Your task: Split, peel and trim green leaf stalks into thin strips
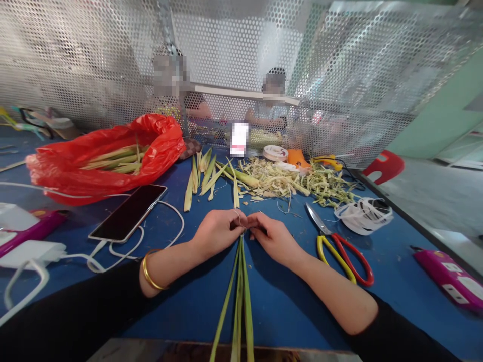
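Observation:
Several long green leaf strips [240, 296] run from between my hands down over the table's front edge. My left hand [219, 232] is closed in a pinch on their upper end, with a gold bangle on its wrist. Touching it, my right hand [273, 236] has its fingers pressed together at the same spot; what they hold is too small to name. A pale leaf tip [236, 193] points away beyond my fingers. Scissors [332, 246] with yellow and red handles lie open to the right of my right hand.
On the blue table [279, 311] are a red bag [101, 191] of leaves, a phone [128, 213] with white cables, leaf scraps [275, 178], white ribbon [364, 216] and a purple device [449, 276]. A perforated metal screen [230, 45] stands behind, people beyond it.

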`<state>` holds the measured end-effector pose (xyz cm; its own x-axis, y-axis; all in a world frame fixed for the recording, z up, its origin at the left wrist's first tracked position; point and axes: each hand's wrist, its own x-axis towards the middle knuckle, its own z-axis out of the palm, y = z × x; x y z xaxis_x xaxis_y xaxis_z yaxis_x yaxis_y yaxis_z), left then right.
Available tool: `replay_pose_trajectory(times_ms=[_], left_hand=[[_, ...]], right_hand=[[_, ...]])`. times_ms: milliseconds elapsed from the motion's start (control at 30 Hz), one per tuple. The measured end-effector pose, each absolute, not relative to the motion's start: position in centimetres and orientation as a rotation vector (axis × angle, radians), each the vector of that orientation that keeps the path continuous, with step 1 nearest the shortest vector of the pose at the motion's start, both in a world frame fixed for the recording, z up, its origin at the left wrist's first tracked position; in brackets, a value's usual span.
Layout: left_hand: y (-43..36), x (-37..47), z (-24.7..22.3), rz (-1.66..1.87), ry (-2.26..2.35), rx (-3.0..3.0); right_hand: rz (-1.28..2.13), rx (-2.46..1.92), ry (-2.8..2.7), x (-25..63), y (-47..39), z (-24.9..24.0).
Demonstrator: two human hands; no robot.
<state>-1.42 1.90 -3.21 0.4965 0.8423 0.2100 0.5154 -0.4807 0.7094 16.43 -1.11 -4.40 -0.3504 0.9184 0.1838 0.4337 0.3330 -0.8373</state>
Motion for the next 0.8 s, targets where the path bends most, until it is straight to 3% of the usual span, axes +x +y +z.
replay_pose_trajectory(times_ms=[300,800], left_hand=[[1.4,-1.61,-3.43,0.594,1.238,2.767],[1.35,-1.51,-3.45,1.07,0.999,2.756]], right_hand=[[0.955,-1.179,-1.858,16.15,-1.07,-4.78],[0.953,-1.226,-1.628,16.24,-0.52,-4.79]])
